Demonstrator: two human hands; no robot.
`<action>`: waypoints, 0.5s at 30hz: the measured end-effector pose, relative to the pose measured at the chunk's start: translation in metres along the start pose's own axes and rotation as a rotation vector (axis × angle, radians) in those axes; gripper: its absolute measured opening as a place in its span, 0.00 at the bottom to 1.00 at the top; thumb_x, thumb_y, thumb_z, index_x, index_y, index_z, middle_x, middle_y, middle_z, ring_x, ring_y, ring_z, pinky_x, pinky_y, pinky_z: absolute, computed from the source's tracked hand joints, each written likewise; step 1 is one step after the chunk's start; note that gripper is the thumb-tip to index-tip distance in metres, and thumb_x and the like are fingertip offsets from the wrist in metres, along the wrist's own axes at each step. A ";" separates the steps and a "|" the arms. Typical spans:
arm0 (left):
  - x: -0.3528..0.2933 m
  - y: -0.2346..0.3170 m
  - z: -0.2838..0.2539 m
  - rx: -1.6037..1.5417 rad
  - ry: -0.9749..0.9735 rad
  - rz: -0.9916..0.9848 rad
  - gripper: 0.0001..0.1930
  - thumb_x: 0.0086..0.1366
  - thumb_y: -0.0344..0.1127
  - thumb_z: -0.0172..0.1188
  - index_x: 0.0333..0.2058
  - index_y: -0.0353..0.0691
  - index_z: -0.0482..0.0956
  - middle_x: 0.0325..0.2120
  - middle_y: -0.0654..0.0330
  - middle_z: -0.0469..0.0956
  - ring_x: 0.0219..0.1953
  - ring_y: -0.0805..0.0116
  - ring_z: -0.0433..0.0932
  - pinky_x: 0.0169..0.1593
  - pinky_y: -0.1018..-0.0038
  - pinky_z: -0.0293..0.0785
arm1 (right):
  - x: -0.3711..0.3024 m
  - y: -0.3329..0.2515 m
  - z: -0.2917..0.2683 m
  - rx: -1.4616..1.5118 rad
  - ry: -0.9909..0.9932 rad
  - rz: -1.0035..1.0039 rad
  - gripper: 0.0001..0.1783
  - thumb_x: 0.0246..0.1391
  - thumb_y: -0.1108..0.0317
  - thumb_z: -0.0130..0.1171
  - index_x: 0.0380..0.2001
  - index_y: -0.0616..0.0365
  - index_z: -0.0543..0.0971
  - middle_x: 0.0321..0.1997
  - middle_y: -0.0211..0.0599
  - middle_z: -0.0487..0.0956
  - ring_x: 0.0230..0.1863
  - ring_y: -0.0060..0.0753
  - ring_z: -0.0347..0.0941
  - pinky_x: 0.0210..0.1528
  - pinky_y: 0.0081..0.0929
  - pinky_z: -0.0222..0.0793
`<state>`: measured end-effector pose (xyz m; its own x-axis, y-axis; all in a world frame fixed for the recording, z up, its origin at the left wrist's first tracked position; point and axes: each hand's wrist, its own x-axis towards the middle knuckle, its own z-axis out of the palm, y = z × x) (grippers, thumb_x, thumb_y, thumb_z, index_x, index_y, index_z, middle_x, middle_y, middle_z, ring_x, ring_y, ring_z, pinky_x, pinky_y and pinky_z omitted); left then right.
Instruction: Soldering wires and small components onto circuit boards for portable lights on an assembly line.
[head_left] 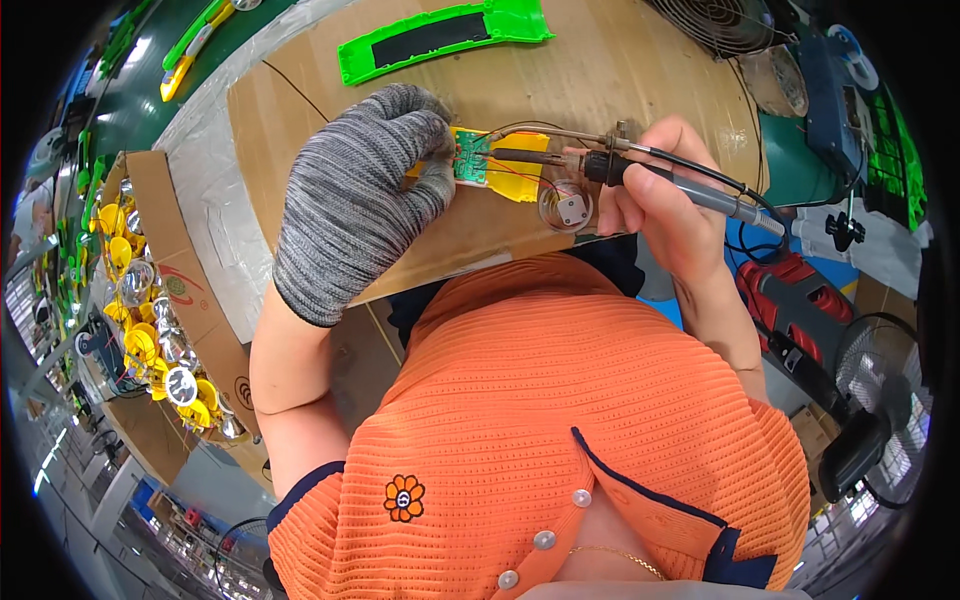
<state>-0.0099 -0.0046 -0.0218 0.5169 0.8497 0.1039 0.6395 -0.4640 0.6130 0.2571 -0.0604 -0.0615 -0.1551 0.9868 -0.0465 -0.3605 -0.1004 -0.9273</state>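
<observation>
My left hand (360, 180), in a grey knitted glove, pinches the left end of a small green circuit board (471, 158) and the yellow plastic piece (520, 178) beneath it. My bare right hand (672, 195) is wrapped round a soldering iron (690, 190) with a grey handle and a thin metal wire-feed tube (560, 131) along it. The iron's tip reaches the right side of the board; whether it touches is too small to tell. Thin red wires run from the board toward a clear round part with a white square (571, 209) beside my right fingers.
A green plastic shell (445, 40) with a black panel lies at the far side of the cardboard-covered table (620, 70). A fan (715, 22) stands at the far right. Left of me, a cardboard box (185, 260) holds many yellow and silver lamp parts (145, 320).
</observation>
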 end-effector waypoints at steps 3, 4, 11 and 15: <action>0.002 0.001 -0.002 0.049 -0.047 0.023 0.07 0.54 0.22 0.64 0.33 0.36 0.81 0.39 0.56 0.81 0.40 0.61 0.82 0.45 0.72 0.78 | 0.001 0.001 0.000 -0.025 -0.012 0.010 0.08 0.58 0.75 0.58 0.35 0.62 0.69 0.20 0.35 0.75 0.22 0.26 0.75 0.22 0.20 0.67; 0.002 0.001 -0.003 0.049 -0.063 0.015 0.07 0.54 0.22 0.64 0.34 0.35 0.81 0.39 0.56 0.81 0.40 0.61 0.82 0.45 0.72 0.78 | 0.001 0.002 0.000 -0.044 -0.025 0.024 0.08 0.59 0.74 0.59 0.35 0.62 0.69 0.21 0.35 0.76 0.22 0.24 0.75 0.22 0.19 0.67; 0.004 0.003 -0.005 0.016 -0.080 0.014 0.08 0.54 0.22 0.64 0.35 0.35 0.82 0.38 0.56 0.81 0.39 0.63 0.82 0.45 0.74 0.77 | 0.003 0.002 -0.001 -0.096 -0.089 -0.033 0.09 0.59 0.73 0.60 0.34 0.61 0.69 0.23 0.36 0.79 0.24 0.21 0.76 0.23 0.16 0.68; 0.004 0.003 -0.005 0.009 -0.097 -0.010 0.09 0.54 0.22 0.64 0.35 0.35 0.82 0.39 0.56 0.81 0.40 0.63 0.81 0.45 0.74 0.77 | 0.002 -0.002 0.005 -0.130 -0.056 -0.005 0.09 0.58 0.74 0.61 0.34 0.61 0.70 0.24 0.36 0.79 0.25 0.20 0.77 0.24 0.17 0.69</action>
<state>-0.0089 -0.0011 -0.0158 0.5629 0.8263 0.0216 0.6499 -0.4586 0.6061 0.2530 -0.0589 -0.0576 -0.2064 0.9782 -0.0239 -0.2399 -0.0742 -0.9680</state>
